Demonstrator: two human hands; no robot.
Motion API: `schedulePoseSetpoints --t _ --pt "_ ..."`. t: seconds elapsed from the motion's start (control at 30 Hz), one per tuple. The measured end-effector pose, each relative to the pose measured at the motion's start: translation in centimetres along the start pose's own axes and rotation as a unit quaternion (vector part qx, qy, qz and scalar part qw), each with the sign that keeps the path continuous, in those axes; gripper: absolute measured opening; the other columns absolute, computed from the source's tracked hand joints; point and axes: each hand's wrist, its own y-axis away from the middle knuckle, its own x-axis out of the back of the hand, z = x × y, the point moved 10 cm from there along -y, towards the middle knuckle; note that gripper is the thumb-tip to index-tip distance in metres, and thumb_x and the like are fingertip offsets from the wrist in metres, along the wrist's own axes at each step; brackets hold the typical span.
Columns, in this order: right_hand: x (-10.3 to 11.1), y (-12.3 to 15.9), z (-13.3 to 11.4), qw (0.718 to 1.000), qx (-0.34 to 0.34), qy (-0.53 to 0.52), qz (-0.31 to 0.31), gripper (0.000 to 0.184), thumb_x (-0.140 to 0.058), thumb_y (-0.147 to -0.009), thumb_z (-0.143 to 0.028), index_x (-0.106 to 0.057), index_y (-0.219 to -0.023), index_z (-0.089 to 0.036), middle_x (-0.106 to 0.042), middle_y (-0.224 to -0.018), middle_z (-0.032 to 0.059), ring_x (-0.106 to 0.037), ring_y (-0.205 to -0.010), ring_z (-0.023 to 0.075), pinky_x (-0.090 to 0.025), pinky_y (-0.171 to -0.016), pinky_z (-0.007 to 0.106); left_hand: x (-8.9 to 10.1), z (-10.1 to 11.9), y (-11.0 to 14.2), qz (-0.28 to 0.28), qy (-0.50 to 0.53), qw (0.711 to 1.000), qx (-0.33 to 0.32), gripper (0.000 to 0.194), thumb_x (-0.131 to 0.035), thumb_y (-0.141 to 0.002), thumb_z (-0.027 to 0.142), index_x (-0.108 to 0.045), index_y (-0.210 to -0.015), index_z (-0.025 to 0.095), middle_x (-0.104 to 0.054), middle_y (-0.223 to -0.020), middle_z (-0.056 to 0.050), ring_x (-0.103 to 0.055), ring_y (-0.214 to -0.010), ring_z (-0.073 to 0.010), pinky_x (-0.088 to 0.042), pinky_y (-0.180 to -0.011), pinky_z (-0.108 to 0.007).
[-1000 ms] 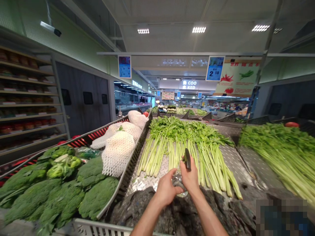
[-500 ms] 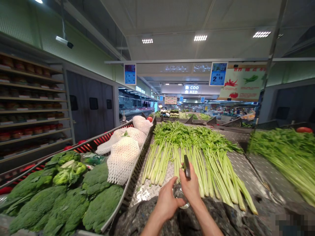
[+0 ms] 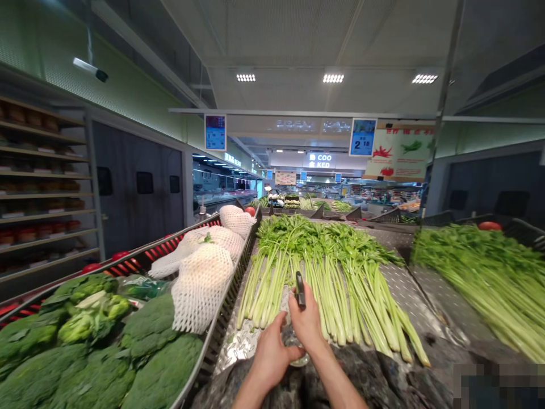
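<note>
My right hand (image 3: pixel 307 321) is closed around a small dark tool (image 3: pixel 300 288) whose tip points up and away over the celery. My left hand (image 3: pixel 269 355) is curled beside it, fingers pressing a small clear shiny object (image 3: pixel 297 346) held between both hands. Both hands hover over a dark grey cloth (image 3: pixel 370 379) at the near edge of a metal display tray (image 3: pixel 404 281). Long celery stalks (image 3: pixel 323 261) lie in rows just beyond my hands.
Broccoli heads (image 3: pixel 106 346) fill a black crate (image 3: pixel 223 318) on the left, with net-wrapped produce (image 3: pixel 203 281) behind them. More celery (image 3: pixel 481 272) lies at the right. Shelves (image 3: pixel 42 187) line the left wall. Price signs (image 3: pixel 361 136) hang overhead.
My head turned slightly, so the scene and both hands shifted left in the picture. The hands keep the same grip on the tool and the clear object.
</note>
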Motion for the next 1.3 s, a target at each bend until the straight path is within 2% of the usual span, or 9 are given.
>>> schedulePoseSetpoints --t 0.13,0.27,0.47,0.7,0.8,1.03,1.13,1.3 --pt "-1.6 0.0 -0.7 0.999 -0.006 -0.005 -0.035 0.042 -0.043 -0.071 -0.03 -0.045 -0.11 -0.015 -0.06 -0.093 0.0073 -0.056 -0.084 0.0182 -0.043 -0.072 0.029 1.0 -0.1 -0.2 -0.001 -0.001 1.0 0.003 0.07 -0.06 -0.049 0.022 -0.041 -0.115 0.014 -0.052 -0.111 -0.008 -0.047 -0.102 -0.022 -0.035 -0.086 -0.027" --pt "-2.6 0.0 -1.2 0.999 0.003 -0.008 -0.037 0.046 -0.043 -0.071 -0.031 -0.041 -0.114 -0.014 -0.057 -0.1 0.0084 -0.053 -0.091 0.0186 -0.041 -0.079 0.031 2.1 0.0 -0.2 0.004 -0.012 1.0 0.0 0.069 -0.059 -0.05 0.021 -0.04 -0.116 0.013 -0.051 -0.113 -0.008 -0.047 -0.103 -0.021 -0.035 -0.086 -0.025" --pt "-3.3 0.2 -2.4 0.999 0.018 -0.017 -0.034 0.045 -0.042 -0.072 -0.03 -0.041 -0.115 -0.014 -0.056 -0.101 0.008 -0.052 -0.092 0.0179 -0.04 -0.081 0.03 3.5 -0.1 0.1 0.024 -0.038 0.999 0.002 0.068 -0.057 -0.051 0.02 -0.039 -0.116 0.014 -0.049 -0.115 -0.007 -0.046 -0.104 -0.0199 -0.033 -0.087 -0.024" --pt "-3.9 0.7 -3.5 0.999 0.034 -0.019 -0.032 0.041 -0.043 -0.07 -0.028 -0.046 -0.11 -0.018 -0.061 -0.088 0.0047 -0.056 -0.08 0.0166 -0.044 -0.068 0.027 4.1 -0.8 0.3 0.017 -0.069 0.997 0.018 0.069 -0.058 -0.05 0.021 -0.039 -0.116 0.016 -0.052 -0.112 -0.006 -0.046 -0.104 -0.0212 -0.034 -0.085 -0.024" --pt "-4.4 0.9 -3.5 0.998 0.031 -0.028 -0.04 0.042 -0.044 -0.069 -0.028 -0.046 -0.11 -0.018 -0.061 -0.089 0.0045 -0.056 -0.082 0.0166 -0.044 -0.07 0.027 4.6 -0.7 0.7 0.026 -0.077 0.997 0.016 0.068 -0.058 -0.05 0.022 -0.04 -0.115 0.017 -0.052 -0.111 -0.005 -0.046 -0.103 -0.0211 -0.034 -0.084 -0.024" --pt "-6.2 1.6 -2.9 0.993 -0.007 -0.043 -0.113 0.05 -0.044 -0.07 -0.032 -0.039 -0.116 -0.014 -0.055 -0.103 0.0079 -0.051 -0.094 0.0177 -0.039 -0.081 0.03 5.3 -1.4 1.4 0.029 -0.064 0.997 0.032 0.067 -0.059 -0.049 0.023 -0.043 -0.113 0.016 -0.055 -0.106 -0.006 -0.049 -0.098 -0.0224 -0.035 -0.081 -0.026" --pt "-6.6 1.8 -3.0 0.991 -0.004 -0.049 -0.125 0.051 -0.046 -0.068 -0.03 -0.039 -0.116 -0.015 -0.056 -0.101 0.0065 -0.053 -0.09 0.0177 -0.041 -0.078 0.03 5.3 -1.5 1.6 0.028 -0.048 0.998 0.03 0.065 -0.06 -0.049 0.023 -0.044 -0.111 0.015 -0.057 -0.102 -0.006 -0.051 -0.094 -0.0218 -0.037 -0.079 -0.026" --pt "-6.5 1.8 -3.4 0.993 0.009 -0.036 -0.109 0.043 -0.044 -0.068 -0.026 -0.046 -0.11 -0.015 -0.058 -0.094 0.006 -0.055 -0.083 0.0172 -0.043 -0.072 0.029 5.2 -1.5 1.7 0.023 -0.033 0.999 0.029 0.064 -0.061 -0.049 0.022 -0.045 -0.11 0.016 -0.057 -0.102 -0.005 -0.052 -0.092 -0.0209 -0.038 -0.077 -0.025"
